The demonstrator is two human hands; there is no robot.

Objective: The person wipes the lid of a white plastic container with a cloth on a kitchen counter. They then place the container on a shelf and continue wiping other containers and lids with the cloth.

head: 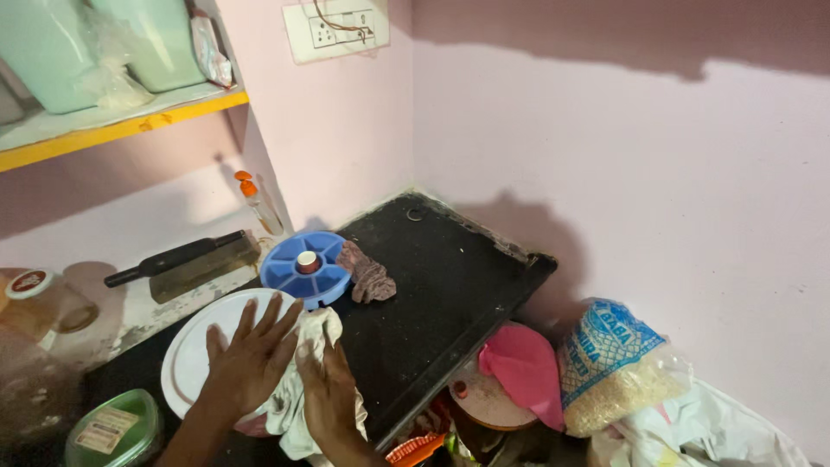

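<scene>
The left hand [251, 359] lies flat and spread, all fingers open, pressing down on the white round plate [194, 346] near the front edge of the black table [432, 285]; it grips nothing, only steadies the plate. Just beside it, the right hand [327, 389] is loosely curled over a white cloth [313, 333], holding the bunched fabric against the plate's right rim.

To wipe well here, I would judge that the flat palm should keep the plate from sliding on the smooth table, while the cloth hand works in short strokes from the rim inward, with a fresh fold of cloth turned to the surface when one is soiled.

The plate is plain white, round and shallow, partly hidden by both hands. The cloth is crumpled, off-white, with some darker marks, and it hangs past the table's front edge.

At the near left corner sits a green lidded container [117, 428]. Behind the plate is a blue round divided box [304, 268] with a small capped centre, and touching its right side a brown crumpled rag [367, 275]. Farther left, a black-handled knife [177, 258] rests on a wooden block, with a small orange-capped bottle [258, 201] behind it. Right of the table, lower down, lie a pink lid [523, 367] and a bag of grain [614, 363].
</scene>
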